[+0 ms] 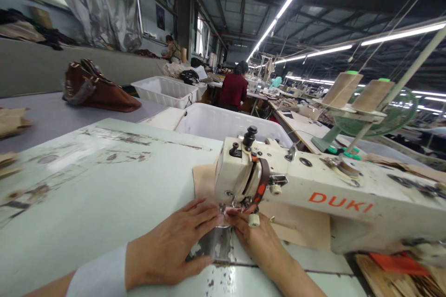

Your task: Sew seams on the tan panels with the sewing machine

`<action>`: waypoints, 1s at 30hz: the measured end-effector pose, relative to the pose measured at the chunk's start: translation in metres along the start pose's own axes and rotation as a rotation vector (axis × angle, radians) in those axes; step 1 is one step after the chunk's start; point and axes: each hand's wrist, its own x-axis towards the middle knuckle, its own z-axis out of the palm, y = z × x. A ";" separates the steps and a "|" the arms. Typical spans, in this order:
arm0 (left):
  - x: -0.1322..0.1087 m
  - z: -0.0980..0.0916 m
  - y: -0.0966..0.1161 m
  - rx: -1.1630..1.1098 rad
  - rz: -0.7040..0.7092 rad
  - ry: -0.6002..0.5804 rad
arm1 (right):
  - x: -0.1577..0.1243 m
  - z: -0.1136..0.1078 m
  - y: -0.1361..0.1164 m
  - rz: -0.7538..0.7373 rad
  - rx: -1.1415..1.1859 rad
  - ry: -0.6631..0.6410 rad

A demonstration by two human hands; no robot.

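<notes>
A cream sewing machine [240, 176] with orange "DUKI" lettering stands on the pale green table. Flat beige material [205, 178] passes beneath its head, and more of it [303, 225] shows under the arm on the right. My left hand [177, 236] lies palm down with its fingers stretched out, the fingertips beside the presser foot [226, 211]. From the right, my right hand [258, 239] reaches in below the head, fingers extended flat at the material near the needle. The machine hides part of those fingers. Neither hand is wrapped around anything.
Behind the machine stands a white plastic tub [223, 120], with another white bin [167, 90] farther back. A brown leather bag [97, 88] rests on the grey surface at left. Two thread cones [343, 88] rise at right near a green fan [383, 111]. A person in red [233, 88] sits beyond.
</notes>
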 end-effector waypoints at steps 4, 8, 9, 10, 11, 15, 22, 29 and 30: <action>0.002 0.001 -0.002 -0.010 0.007 -0.008 | 0.000 0.001 0.007 -0.014 0.031 -0.008; 0.003 0.000 -0.003 -0.055 0.014 0.019 | -0.001 0.000 0.009 -0.003 0.031 0.005; 0.002 0.000 -0.004 -0.062 0.015 0.022 | -0.002 0.001 0.009 -0.004 0.036 0.009; 0.002 0.001 -0.004 -0.065 0.015 0.020 | -0.003 0.001 0.008 -0.002 0.043 0.008; 0.002 0.002 -0.005 -0.065 0.016 0.020 | -0.004 0.001 0.008 0.007 0.052 0.003; 0.003 0.008 -0.009 -0.038 0.029 0.033 | -0.004 -0.002 0.011 0.107 0.026 -0.102; -0.009 0.008 0.008 0.201 -0.004 0.126 | -0.027 -0.030 -0.001 0.349 -0.187 -0.132; -0.090 0.042 0.078 0.213 -0.073 0.320 | -0.078 -0.063 -0.107 0.400 -0.015 -0.431; -0.098 0.047 0.087 0.149 -0.096 0.335 | -0.078 -0.066 -0.117 0.402 0.020 -0.438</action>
